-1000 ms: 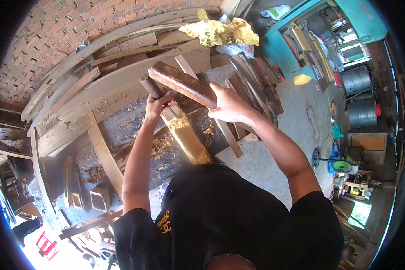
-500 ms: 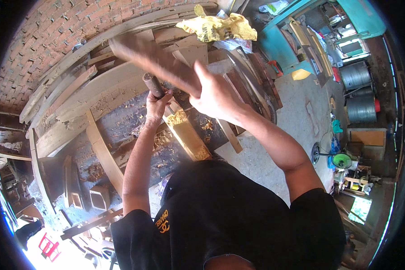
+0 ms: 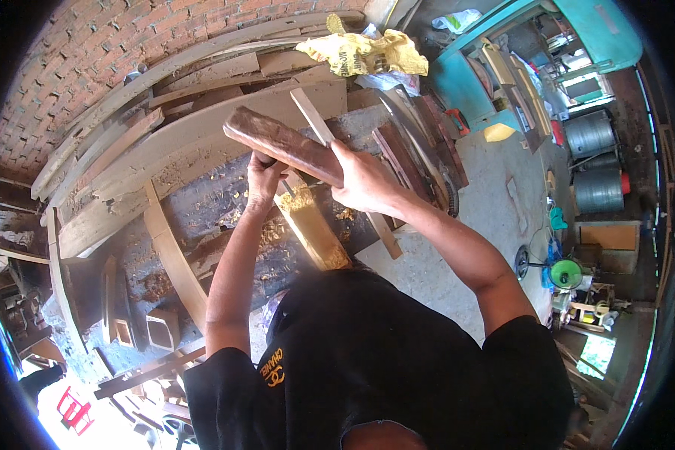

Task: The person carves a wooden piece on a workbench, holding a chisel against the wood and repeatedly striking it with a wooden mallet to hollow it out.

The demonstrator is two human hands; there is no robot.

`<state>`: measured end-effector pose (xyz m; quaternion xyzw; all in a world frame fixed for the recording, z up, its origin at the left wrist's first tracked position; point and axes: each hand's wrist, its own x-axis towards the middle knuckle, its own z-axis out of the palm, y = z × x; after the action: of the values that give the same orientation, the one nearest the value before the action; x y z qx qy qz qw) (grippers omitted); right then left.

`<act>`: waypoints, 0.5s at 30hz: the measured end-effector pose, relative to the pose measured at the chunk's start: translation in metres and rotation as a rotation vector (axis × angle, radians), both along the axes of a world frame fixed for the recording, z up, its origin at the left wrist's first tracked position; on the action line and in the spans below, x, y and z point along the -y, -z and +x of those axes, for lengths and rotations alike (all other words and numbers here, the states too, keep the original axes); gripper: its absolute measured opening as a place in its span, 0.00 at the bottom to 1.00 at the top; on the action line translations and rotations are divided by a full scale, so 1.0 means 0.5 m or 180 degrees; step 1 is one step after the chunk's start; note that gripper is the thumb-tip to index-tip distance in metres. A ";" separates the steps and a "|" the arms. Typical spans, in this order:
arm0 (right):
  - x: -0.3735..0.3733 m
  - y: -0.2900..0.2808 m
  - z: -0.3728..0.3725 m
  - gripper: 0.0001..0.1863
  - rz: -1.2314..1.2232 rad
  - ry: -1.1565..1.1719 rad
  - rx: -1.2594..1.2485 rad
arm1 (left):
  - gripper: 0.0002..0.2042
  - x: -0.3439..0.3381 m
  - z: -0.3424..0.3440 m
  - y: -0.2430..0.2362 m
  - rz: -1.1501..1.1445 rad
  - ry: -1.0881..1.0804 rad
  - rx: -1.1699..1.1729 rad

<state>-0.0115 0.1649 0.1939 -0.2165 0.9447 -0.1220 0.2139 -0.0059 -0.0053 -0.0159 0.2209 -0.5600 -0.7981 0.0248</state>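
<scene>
My left hand (image 3: 262, 184) is closed round a chisel, whose thin blade (image 3: 287, 188) meets the far end of a yellow wooden block (image 3: 316, 231). Its handle is hidden behind a thick brown wooden mallet (image 3: 281, 144), so I cannot tell whether the two touch. My right hand (image 3: 364, 180) grips the mallet's near end. Chips and a rough, cut patch cover the far part of the block, while its nearer face is smooth. The block's near end reaches my black shirt.
Curved planks (image 3: 176, 135) are stacked along the brick wall (image 3: 75, 90). A yellow sack (image 3: 364, 52) lies at the back. Dark boards (image 3: 405, 161) lean right of my right hand. Further right stand a teal cabinet (image 3: 461, 90), metal drums (image 3: 591, 133) and a green fan (image 3: 565, 274).
The mallet has come down and nearer in my right hand, and now covers the chisel handle that showed before. My left hand has stayed nearly in place.
</scene>
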 end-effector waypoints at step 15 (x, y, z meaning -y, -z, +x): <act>-0.001 -0.029 0.028 0.31 -0.0997 0.0164 -0.0438 | 0.15 -0.024 0.004 -0.010 -0.0015 -0.0020 -0.0498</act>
<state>0.0023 0.1652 0.2082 -0.2308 0.9318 -0.2580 0.1092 -0.0040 0.0065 -0.0111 0.1595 -0.5575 -0.8116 0.0715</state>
